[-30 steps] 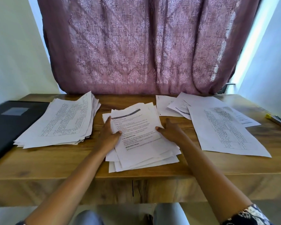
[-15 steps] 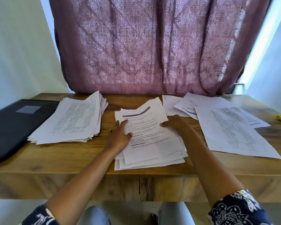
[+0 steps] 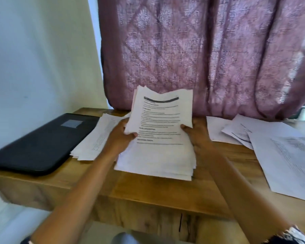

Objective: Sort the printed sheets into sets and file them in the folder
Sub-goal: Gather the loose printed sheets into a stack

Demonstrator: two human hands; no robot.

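A mauve patterned curtain [image 3: 201, 50] fills the upper centre and right of the frame. Below it, the wooden table [image 3: 148, 192] runs across the lower half. A black folder [image 3: 37, 143] lies closed and flat at centre left. Loose printed sheets [image 3: 280, 161] are spread overlapping at centre right.

The stack of sheets [image 3: 158, 152] being sorted is in the middle of the frame, over the table's near part. Its long axis runs from the bottom of the frame up toward the curtain. The dark header bar is at the upper end and the printed face is turned toward the camera. The upper end stands raised in front of the curtain; whether the lower edge touches the wood cannot be told. A second pile [image 3: 93, 143] lies flat between the folder and the stack.

The left hand [image 3: 120, 138] grips the stack's left edge, thumb curled over the front, fingers hidden behind. The right hand [image 3: 195, 136] grips the right edge the same way.

Half a second ago the stack lay flat and fanned out on the table with both hands spread on top. Now its sheets are gathered together and tipped up, with a hand clasped on each side.
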